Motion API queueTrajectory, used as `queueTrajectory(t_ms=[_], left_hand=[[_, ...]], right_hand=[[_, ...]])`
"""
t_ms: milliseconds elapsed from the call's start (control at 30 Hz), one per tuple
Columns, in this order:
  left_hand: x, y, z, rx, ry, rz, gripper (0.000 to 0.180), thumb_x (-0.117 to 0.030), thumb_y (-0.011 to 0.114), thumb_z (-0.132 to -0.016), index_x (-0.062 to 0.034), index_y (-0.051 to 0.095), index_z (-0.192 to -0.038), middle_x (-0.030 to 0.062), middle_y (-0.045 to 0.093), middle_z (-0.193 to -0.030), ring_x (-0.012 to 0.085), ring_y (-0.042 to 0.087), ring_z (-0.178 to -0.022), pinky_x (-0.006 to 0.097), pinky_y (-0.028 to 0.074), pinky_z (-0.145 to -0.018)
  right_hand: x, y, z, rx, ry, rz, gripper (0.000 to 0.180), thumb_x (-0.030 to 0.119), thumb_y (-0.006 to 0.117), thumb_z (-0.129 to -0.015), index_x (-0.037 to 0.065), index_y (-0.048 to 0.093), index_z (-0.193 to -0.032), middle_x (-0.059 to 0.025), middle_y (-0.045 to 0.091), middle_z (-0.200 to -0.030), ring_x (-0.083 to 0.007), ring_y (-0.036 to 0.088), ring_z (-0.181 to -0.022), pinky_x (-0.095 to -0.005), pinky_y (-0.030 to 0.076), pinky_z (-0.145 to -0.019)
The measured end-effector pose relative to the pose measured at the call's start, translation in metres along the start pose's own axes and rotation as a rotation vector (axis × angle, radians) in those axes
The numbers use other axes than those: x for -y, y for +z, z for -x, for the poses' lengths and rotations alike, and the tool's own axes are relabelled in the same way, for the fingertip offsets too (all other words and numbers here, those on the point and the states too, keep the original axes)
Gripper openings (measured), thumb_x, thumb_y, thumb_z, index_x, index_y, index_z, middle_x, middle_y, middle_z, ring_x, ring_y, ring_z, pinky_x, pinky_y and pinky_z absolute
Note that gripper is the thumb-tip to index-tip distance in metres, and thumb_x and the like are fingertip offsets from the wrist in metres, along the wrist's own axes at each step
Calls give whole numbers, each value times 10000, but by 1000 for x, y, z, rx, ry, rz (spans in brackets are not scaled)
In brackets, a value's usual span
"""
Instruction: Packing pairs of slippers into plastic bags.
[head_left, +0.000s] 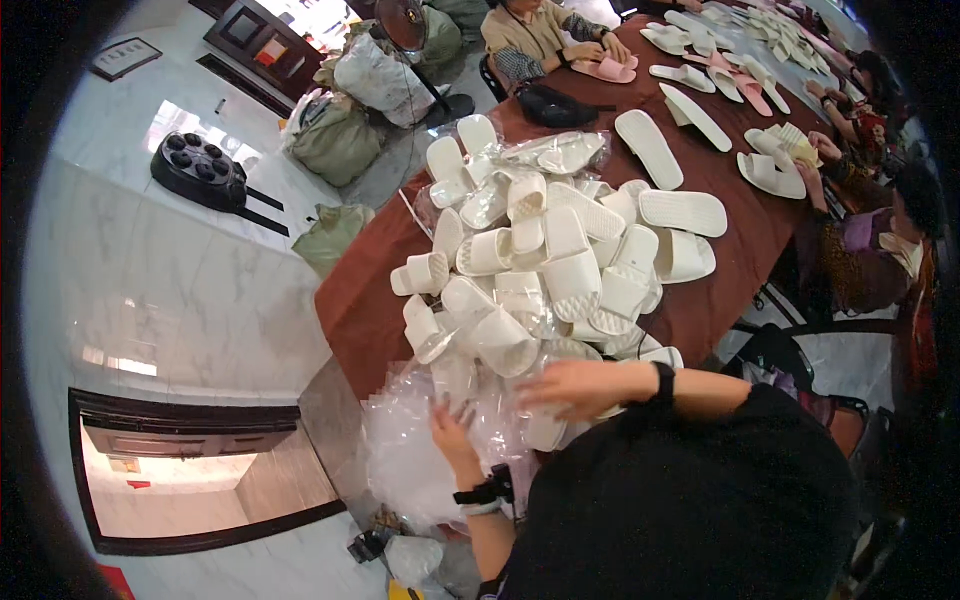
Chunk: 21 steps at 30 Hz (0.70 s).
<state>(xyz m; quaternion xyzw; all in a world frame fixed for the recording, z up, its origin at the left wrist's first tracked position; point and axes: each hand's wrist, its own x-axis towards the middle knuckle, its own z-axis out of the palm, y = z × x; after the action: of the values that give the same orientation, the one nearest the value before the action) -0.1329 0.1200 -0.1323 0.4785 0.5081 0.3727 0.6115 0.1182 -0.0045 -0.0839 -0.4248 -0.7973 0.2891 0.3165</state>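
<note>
My left hand point(455, 437) is over a heap of clear plastic bags point(408, 462) at the table's near left end, its fingers apart. I cannot tell whether it touches the film. My right hand point(572, 388) is at the near edge of a big pile of white slippers point(566, 240). Motion smears its fingers, so any hold is hidden. A white slipper point(503, 340) lies just beyond it, and another point(545, 430) shows below the hand. Some slippers in the pile are in clear wrapping point(560, 152).
A brown cloth point(350, 310) covers the long table. Across it sits a person with a pink slipper point(608, 68); a black bag point(553, 105) lies nearby. More people work along the right side. Stuffed sacks point(338, 138) and a fan point(402, 25) stand at the back left.
</note>
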Motion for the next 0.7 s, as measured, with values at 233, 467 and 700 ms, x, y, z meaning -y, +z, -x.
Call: queueTrajectory(t_ms=[233,467,700], left_hand=[[-152,66,-10,597,185,122,533,-389,285,-981,-19,287,-1364,161,442,-1304,318,459,-1192,458,447,-924],[-270,59,21,432,574,196,624,-471,291,-953,-74,192,-1423,206,204,-1457,431,308,-1262,581,266,-1008],[-149,-73,-25,166,123,176,616,-455,385,-937,-60,254,-1392,162,301,-1424,406,329,-1257,517,284,-1038]], right_hand=[[-32,-66,68,-362,301,-80,359,99,570,-843,34,500,-1189,-153,519,-1190,-311,510,-1094,-375,415,-928],[-31,-111,86,-675,370,-175,347,134,560,-885,35,492,-1210,-110,556,-1153,-215,572,-1004,-327,454,-868],[-148,-154,83,-816,434,-183,345,168,562,-880,30,505,-1191,-102,580,-1143,-195,593,-960,-319,478,-811]])
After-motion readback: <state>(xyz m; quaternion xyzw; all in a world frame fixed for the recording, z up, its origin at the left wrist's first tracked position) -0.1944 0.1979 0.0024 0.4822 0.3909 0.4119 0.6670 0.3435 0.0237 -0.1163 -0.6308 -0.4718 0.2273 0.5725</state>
